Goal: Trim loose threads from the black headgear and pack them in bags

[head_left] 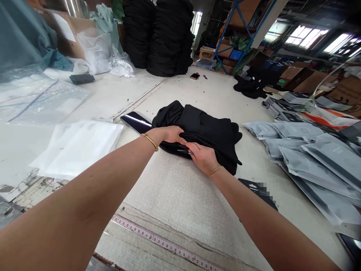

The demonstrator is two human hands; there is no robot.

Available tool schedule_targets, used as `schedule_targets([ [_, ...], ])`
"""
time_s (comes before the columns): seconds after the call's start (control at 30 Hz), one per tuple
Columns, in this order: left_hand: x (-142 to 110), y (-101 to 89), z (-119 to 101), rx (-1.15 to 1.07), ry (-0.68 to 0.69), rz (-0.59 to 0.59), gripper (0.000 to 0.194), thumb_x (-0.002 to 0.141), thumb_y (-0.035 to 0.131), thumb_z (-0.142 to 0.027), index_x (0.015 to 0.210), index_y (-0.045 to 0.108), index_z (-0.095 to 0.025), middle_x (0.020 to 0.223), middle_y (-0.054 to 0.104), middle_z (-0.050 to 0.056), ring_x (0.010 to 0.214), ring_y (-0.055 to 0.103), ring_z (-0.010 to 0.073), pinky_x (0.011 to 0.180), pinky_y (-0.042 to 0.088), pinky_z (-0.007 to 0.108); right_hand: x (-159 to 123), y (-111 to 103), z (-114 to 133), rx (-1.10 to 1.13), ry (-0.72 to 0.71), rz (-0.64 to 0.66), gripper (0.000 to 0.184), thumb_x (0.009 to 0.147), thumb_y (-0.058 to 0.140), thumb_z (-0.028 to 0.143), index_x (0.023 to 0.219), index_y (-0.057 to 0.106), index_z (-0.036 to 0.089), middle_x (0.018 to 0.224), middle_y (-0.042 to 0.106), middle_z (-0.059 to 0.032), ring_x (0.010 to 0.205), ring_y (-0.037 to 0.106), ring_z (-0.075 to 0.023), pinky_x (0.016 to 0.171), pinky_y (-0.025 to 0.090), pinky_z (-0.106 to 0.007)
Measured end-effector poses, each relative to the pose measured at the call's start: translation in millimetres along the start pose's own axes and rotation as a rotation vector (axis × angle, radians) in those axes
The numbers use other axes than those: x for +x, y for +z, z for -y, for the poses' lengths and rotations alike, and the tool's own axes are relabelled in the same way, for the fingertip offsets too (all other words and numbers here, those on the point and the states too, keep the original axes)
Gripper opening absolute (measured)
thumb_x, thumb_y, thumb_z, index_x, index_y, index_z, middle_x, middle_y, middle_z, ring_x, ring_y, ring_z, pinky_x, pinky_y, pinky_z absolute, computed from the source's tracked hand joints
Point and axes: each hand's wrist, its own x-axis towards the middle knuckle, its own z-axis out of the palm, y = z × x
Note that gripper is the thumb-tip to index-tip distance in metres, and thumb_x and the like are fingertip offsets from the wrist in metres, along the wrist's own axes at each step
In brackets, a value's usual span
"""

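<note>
A folded black garment (pixel 208 131) lies in the middle of the pale table (pixel 175 195). My left hand (pixel 167 134), with a gold bangle on the wrist, pinches the garment's near edge with closed fingers. Touching it on the right, my right hand (pixel 203 158) also grips that edge, fingers curled; a small blue bit shows at the fingertips, too small to name. A dark phone (pixel 135 121) lies just left of the garment.
White plastic bags (pixel 76 146) lie at the left, grey packed bags (pixel 316 154) in a pile at the right. A black tag (pixel 258 192) rests near my right forearm. Tall stacks of black fabric (pixel 160 35) stand at the back. A tape measure strip (pixel 158 239) runs along the near edge.
</note>
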Motion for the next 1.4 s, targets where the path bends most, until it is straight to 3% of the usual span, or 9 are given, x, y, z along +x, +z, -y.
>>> schedule_targets([
  [0.17, -2, 0.3, -3, 0.002, 0.011, -0.022, 0.050, 0.068, 0.059, -0.059, 0.098, 0.064, -0.020, 0.094, 0.066, 0.005, 0.087, 0.059, 0.0240, 0.073, 0.043, 0.031, -3, -5, 3, 0.360, 0.321, -0.096, 0.013, 0.085, 0.051, 0.024, 0.092, 0.060, 0.019, 0.082, 0.066, -0.0028, 0.071, 0.060, -0.0142, 0.068, 0.049, -0.027],
  [0.3, -5, -0.9, -4, -0.029, 0.032, -0.010, 0.047, 0.070, 0.059, -0.056, 0.100, 0.063, -0.020, 0.097, 0.066, 0.005, 0.089, 0.059, 0.0236, 0.074, 0.043, 0.030, -17, -25, 5, 0.573, 0.496, 0.068, 0.021, 0.082, 0.057, 0.039, 0.092, 0.060, 0.020, 0.081, 0.065, -0.0014, 0.070, 0.060, -0.0143, 0.064, 0.049, -0.026],
  [0.37, -6, -2.0, -4, -0.033, 0.036, 0.011, 0.046, 0.071, 0.058, -0.055, 0.098, 0.063, -0.019, 0.099, 0.066, 0.005, 0.088, 0.059, 0.0234, 0.072, 0.043, 0.030, -26, -34, 4, 0.482, 0.483, 0.125, 0.029, 0.081, 0.058, 0.044, 0.098, 0.060, 0.020, 0.085, 0.066, -0.0024, 0.074, 0.061, -0.0154, 0.065, 0.049, -0.027],
  [0.5, -4, -5.3, -4, -0.023, -0.001, 0.032, 0.051, 0.071, 0.057, -0.058, 0.104, 0.060, -0.021, 0.112, 0.063, 0.006, 0.093, 0.058, 0.0249, 0.074, 0.044, 0.031, -39, -38, -2, 0.076, 0.338, 0.082, 0.034, 0.088, 0.050, 0.042, 0.107, 0.057, 0.016, 0.089, 0.067, -0.0063, 0.077, 0.063, -0.0179, 0.058, 0.045, -0.026],
  [0.7, 0, -8.9, -4, 0.008, -0.010, 0.074, 0.051, 0.070, 0.056, -0.060, 0.103, 0.062, -0.022, 0.111, 0.065, 0.006, 0.095, 0.059, 0.0256, 0.077, 0.044, 0.032, -34, -25, -7, -0.322, 0.145, 0.148, 0.032, 0.094, 0.039, 0.037, 0.099, 0.059, 0.012, 0.074, 0.065, -0.0044, 0.060, 0.059, -0.0149, 0.043, 0.025, -0.025],
  [0.97, -1, -8.0, -3, -0.002, -0.020, 0.063, 0.054, 0.070, 0.056, -0.061, 0.108, 0.059, -0.023, 0.115, 0.063, 0.004, 0.099, 0.057, 0.0246, 0.083, 0.044, 0.033, -30, -20, -11, -0.405, 0.002, 0.085, 0.032, 0.096, 0.038, 0.035, 0.097, 0.060, 0.012, 0.072, 0.065, -0.0033, 0.056, 0.055, -0.0119, 0.048, 0.027, -0.026],
  [1.4, -4, -6.9, -5, -0.046, -0.019, 0.045, 0.055, 0.068, 0.058, -0.060, 0.108, 0.059, -0.021, 0.117, 0.061, 0.007, 0.103, 0.055, 0.0280, 0.078, 0.043, 0.032, -31, -20, -12, -0.311, 0.068, 0.116, 0.033, 0.096, 0.036, 0.033, 0.096, 0.062, 0.013, 0.072, 0.065, -0.0055, 0.058, 0.056, -0.0141, 0.048, 0.029, -0.027],
])
